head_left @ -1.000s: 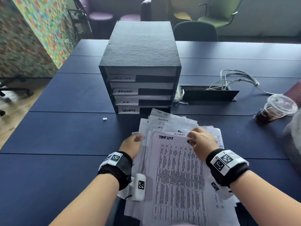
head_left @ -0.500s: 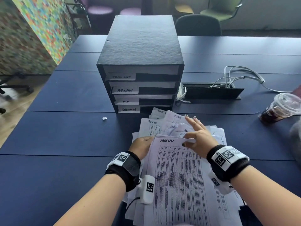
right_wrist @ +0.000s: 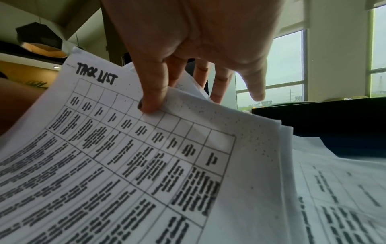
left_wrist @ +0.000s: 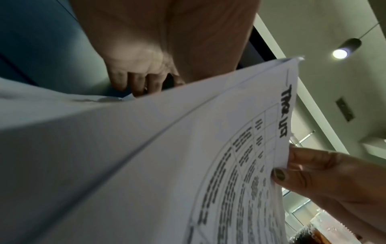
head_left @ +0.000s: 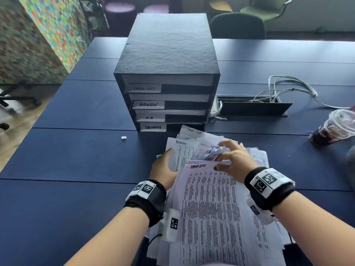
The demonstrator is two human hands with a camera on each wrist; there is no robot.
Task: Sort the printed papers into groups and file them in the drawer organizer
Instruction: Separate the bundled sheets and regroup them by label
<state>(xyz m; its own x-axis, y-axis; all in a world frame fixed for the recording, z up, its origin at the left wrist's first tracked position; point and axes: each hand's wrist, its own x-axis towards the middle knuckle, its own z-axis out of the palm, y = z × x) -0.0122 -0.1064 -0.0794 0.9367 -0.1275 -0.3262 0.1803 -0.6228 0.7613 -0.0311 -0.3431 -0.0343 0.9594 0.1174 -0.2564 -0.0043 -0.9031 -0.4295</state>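
Pinching the top edge of the task list page (head_left: 207, 214), the right hand (head_left: 233, 162) has its thumb on the printed side and its fingers curled over the far edge. This page is lifted up off the pile of papers (head_left: 194, 148) on the blue table (head_left: 76, 198). The left hand (head_left: 163, 169) holds the left side of the pile, with its fingers tucked under the sheets. The long side of the page runs from the person toward the box of drawers (head_left: 167, 73). That box stands just past the pile, straight ahead of both hands. Its top drawer label (head_left: 144, 88) reads task list too, so I think the page goes there. The right hand is nearer to the page's far edge.
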